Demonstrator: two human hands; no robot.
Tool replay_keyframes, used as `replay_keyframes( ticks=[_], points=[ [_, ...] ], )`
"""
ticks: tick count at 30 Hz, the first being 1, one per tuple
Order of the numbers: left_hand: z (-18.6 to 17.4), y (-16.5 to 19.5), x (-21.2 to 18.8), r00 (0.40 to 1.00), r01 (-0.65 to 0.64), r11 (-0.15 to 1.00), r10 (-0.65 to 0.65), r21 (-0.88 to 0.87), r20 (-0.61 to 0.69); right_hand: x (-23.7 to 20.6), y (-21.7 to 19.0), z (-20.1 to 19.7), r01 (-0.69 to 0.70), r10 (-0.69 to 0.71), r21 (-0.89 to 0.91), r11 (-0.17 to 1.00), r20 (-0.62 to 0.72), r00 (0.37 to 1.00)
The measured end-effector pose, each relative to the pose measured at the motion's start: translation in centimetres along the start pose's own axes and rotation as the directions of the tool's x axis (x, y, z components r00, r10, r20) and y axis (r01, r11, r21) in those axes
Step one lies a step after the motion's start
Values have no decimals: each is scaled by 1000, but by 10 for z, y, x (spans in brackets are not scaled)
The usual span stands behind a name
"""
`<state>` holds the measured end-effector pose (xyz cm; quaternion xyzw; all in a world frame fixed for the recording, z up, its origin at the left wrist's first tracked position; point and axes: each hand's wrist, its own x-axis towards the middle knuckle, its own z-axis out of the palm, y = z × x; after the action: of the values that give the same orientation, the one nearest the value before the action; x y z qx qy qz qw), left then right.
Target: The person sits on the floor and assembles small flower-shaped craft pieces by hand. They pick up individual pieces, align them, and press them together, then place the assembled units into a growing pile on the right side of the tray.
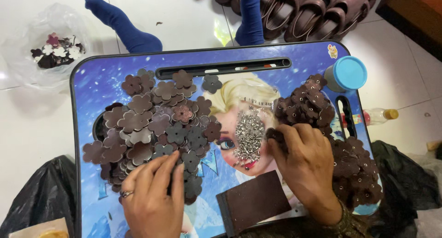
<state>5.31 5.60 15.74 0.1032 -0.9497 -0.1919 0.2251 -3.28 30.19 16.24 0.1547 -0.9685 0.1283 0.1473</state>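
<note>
My left hand (154, 194) lies flat with fingers together on the near edge of a heap of brown flower-shaped leather pieces (152, 123) spread over the left of a small blue lap table (92, 76). My right hand (308, 162) curls over a single brown flower piece (275, 135), next to a pile of small silver rivets (250, 134) in the table's middle. A second heap of flower pieces with rivets (350, 169) runs along the right side. A dark brown rectangular block (255, 201) sits between my hands near the front edge.
A blue-lidded cylindrical container (346, 73) stands at the table's far right corner. A clear bag of flower pieces (55, 49) lies on the white floor at far left. Blue-socked feet (129, 28), dark sandals (304, 10), a small bottle (380, 114) and black bags (41, 196) surround the table.
</note>
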Motion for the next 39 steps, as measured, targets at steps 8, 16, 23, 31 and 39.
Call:
replay_keyframes(
  ticks=[8,16,23,31,39],
  points=[
    [7,8,1,999,-20,995,17,100,31,-5,-5,-6,24,-17,214,976,-34,999],
    [6,7,-3,999,-36,999,36,-8,-26,-16,-29,-3,173,-218,370,913,84,972],
    [10,18,-20,979,193,864,-135,-465,156,-16,-38,1,137,-176,370,919,72,982],
    [23,23,-38,943,328,739,-219,-589,250,-32,-25,9,-88,-42,705,704,166,985],
    [51,22,-59,743,631,131,-387,-765,546,-51,-9,16,-390,-50,888,244,413,909]
  ],
)
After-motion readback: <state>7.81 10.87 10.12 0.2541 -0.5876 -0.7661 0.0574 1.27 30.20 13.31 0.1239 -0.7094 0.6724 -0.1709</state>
